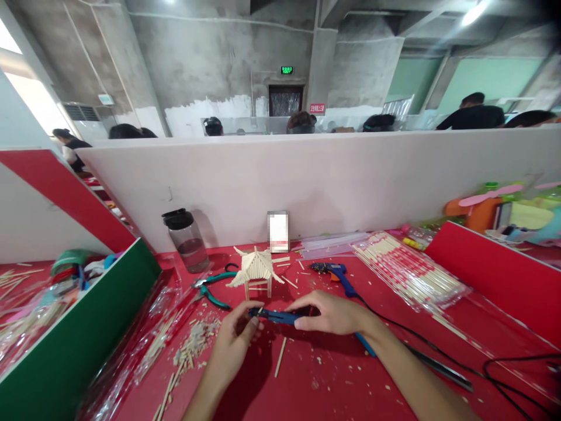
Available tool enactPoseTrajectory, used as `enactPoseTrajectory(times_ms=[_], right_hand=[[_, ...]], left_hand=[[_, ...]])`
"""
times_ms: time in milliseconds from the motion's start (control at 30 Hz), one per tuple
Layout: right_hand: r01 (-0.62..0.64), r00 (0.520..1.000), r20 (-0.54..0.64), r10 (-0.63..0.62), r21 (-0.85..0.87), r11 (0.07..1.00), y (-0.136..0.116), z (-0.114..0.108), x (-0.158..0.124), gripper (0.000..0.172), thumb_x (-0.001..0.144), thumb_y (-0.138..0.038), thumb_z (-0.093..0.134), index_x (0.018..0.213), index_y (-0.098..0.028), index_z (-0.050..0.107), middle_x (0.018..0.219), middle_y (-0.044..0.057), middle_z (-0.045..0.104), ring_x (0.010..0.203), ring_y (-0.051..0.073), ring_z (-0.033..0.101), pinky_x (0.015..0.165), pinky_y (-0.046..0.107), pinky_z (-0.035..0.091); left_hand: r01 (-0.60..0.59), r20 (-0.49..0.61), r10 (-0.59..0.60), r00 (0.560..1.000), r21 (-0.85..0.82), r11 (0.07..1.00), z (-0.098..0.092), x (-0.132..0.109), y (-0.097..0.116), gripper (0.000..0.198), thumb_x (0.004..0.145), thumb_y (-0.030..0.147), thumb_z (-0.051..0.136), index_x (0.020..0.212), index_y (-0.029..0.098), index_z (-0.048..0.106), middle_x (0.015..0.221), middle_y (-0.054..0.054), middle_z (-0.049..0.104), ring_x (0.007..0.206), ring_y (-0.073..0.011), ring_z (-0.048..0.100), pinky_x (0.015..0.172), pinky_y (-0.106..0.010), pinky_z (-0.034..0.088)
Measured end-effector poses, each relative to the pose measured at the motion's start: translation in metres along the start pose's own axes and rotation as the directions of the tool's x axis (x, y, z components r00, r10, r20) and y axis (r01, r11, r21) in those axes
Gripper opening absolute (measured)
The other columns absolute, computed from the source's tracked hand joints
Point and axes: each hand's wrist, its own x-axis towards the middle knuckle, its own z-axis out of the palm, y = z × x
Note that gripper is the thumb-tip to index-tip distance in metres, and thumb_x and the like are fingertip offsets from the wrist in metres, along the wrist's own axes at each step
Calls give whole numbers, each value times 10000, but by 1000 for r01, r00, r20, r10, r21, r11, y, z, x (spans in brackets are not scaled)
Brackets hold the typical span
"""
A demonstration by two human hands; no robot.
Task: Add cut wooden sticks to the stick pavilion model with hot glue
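My right hand (332, 314) is closed round the blue handles of a small cutter (276, 316) just above the red table (333, 380). My left hand (234, 339) pinches a short thin wooden stick at the cutter's jaws. Straight behind both hands stands a little pavilion model (255, 268) built of wooden sticks. A loose stick (280, 356) lies on the table below the cutter.
Green-handled pliers (213, 287) lie left of the model, a blue glue gun (333, 272) with a black cord to its right. Bagged sticks (409, 272), a dark-lidded bottle (186, 240), stick offcuts (195, 342), a green-and-white divider (65, 345) and a red one (504, 280) surround the spot. Other people sit beyond the white partition (315, 175).
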Motion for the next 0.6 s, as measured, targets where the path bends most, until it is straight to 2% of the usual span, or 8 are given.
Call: enactPoseTrajectory(times_ms=[167, 333, 500, 600], right_hand=[[4, 1000, -28, -6, -67, 998, -1, 3, 0, 333, 925, -327, 597, 1228, -257, 715, 1221, 42, 734, 1061, 226, 683, 945, 334, 490], [-9, 993, -113, -19, -242, 970, -7, 15, 1, 370, 976, -318, 500, 1306, -230, 641, 1262, 92, 702, 1139, 260, 647, 967, 371, 458], [-76, 986, -166, -3, -467, 881, -15, 29, 5, 352, 1022, -363, 400, 1157, -186, 672, 1072, 118, 746, 959, 271, 691, 819, 340, 453], [-122, 982, -186, 23, -541, 832, -15, 34, 8, 415, 1037, -434, 366, 1025, -178, 693, 976, 120, 758, 857, 261, 700, 735, 312, 427]], left_hand=[[-30, 3, 30, 1000, 34, 999, -2, 0, -2, 376, 739, 434, 741, 1004, 168, 720, 688, -44, 692, 630, -210, 625, 608, -302, 476], [-74, 3, 74, 997, 101, 992, -4, 0, -2, 381, 764, 438, 707, 1027, 162, 709, 685, -32, 682, 635, -210, 621, 619, -298, 479], [-104, 8, 104, 995, 167, 981, -9, 0, 1, 369, 783, 440, 678, 1029, 166, 706, 696, -30, 676, 644, -216, 621, 598, -291, 482], [-115, 33, 111, 993, 205, 972, -12, 0, 1, 337, 801, 411, 665, 1049, 187, 708, 761, -46, 708, 696, -231, 641, 628, -299, 498]])
